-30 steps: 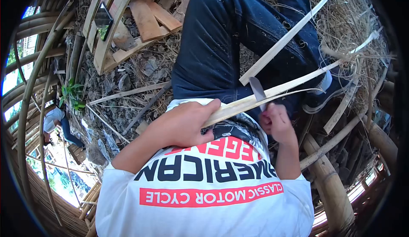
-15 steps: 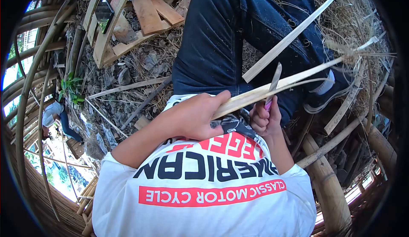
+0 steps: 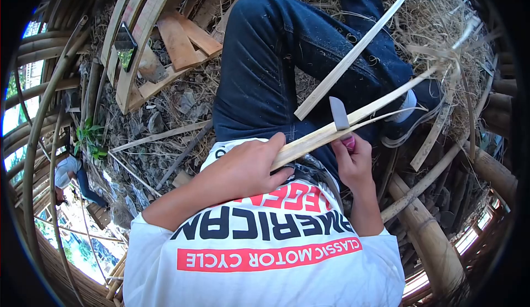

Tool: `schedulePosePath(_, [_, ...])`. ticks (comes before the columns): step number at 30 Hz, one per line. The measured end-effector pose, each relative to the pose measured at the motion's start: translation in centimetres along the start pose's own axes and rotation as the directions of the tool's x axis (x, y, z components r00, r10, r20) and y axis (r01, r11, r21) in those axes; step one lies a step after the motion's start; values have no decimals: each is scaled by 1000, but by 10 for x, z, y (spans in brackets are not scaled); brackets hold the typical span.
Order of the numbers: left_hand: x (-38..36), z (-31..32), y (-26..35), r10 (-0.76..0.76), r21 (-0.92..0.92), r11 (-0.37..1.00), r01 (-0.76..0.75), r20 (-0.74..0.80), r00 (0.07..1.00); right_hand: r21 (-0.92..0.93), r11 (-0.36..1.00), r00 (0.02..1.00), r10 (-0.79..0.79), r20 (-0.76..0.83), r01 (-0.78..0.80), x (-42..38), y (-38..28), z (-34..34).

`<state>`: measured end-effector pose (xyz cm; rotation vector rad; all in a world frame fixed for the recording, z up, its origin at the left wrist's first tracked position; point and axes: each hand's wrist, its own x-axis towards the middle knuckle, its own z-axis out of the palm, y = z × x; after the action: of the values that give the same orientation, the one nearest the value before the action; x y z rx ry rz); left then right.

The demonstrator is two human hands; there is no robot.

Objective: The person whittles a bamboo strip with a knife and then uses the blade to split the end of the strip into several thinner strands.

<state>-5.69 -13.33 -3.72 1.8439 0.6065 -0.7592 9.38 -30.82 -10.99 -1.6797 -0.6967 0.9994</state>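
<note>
Where a pale bamboo strip (image 3: 312,141) crosses the seated person's lap diagonally, its near end lies clamped between the thumb and fingers of the left hand (image 3: 253,166), just above the printed white shirt (image 3: 248,282). The right hand (image 3: 354,158), apart from the left, is closed around the pinkish handle of a knife (image 3: 339,114), whose broad blade stands across the strip; how deeply its edge bites cannot be told. Beyond the blade, a thin sliver (image 3: 386,116) diverges along the lower side, while the strip's far part passes above the shoe (image 3: 411,127) toward a heap of curled shavings (image 3: 441,23). A second bamboo strip (image 3: 353,56) lies near and apart from the first, across the dark jeans (image 3: 254,75). At upper left, a smartphone (image 3: 126,46) rests on curved wooden slats (image 3: 146,25). Judged by its slender, straight-grained form, the held strip should be light, springy along its length and fairly stiff across its width, with edges liable to splinter; the sliver should be flexible and easily snapped. The broad near end seems the sound place to grip, flat between thumb and fingers, well clear of the blade.
</note>
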Motion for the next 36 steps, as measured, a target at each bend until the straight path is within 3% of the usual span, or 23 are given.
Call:
schedulePosePath(4, [0, 5, 1, -19, 0, 1000, 19, -11, 1000, -27, 1000, 997, 8, -73, -10, -1, 2, 6])
schedulePosePath(6, [-1, 5, 2, -25, -12, 1000, 25, -47, 999, -133, 988, 988, -92, -126, 75, 0, -2, 8])
schedulePosePath(12, [1, 12, -5, -28, -80, 997, 23, -62, 998, -188, 975, 973, -149, -176, 116, -2, 3, 12])
schedulePosePath(21, [0, 15, -9, -89, -116, 990, 84, -36, 995, -313, 949, 968, -113, -224, 38, -7, -2, 16])
schedulePosePath(28, [0, 14, -11, -105, -125, 987, 101, -21, 994, -280, 960, 972, -88, -216, 24, -8, -5, 14])
schedulePosePath(30, [0, 11, -16, 23, -130, 991, -32, -68, 997, 133, 964, 971, 235, -29, -230, -7, -11, 7])
schedulePosePath(31, [-1, 8, -17, 35, -119, 992, -43, -68, 997, 268, 928, 966, 248, 78, -260, -8, -10, 1])
schedulePosePath(32, [-3, 5, -17, 113, -178, 976, -124, -70, 991, 268, 931, 969, 241, 63, -249, -7, -11, -6])
schedulePosePath(34, [-6, -4, -10, 201, -221, 952, -212, -75, 977, 689, 559, 886, 320, 335, -462, -5, -14, -22])
schedulePosePath(35, [-8, -12, -2, 131, -171, 974, -146, -97, 987, 788, 475, 918, 259, 301, -393, -2, -10, -28])
schedulePosePath(36, [-10, -17, 3, 62, -125, 989, -78, -126, 990, 749, 561, 934, 258, 247, -353, 3, -15, -33])
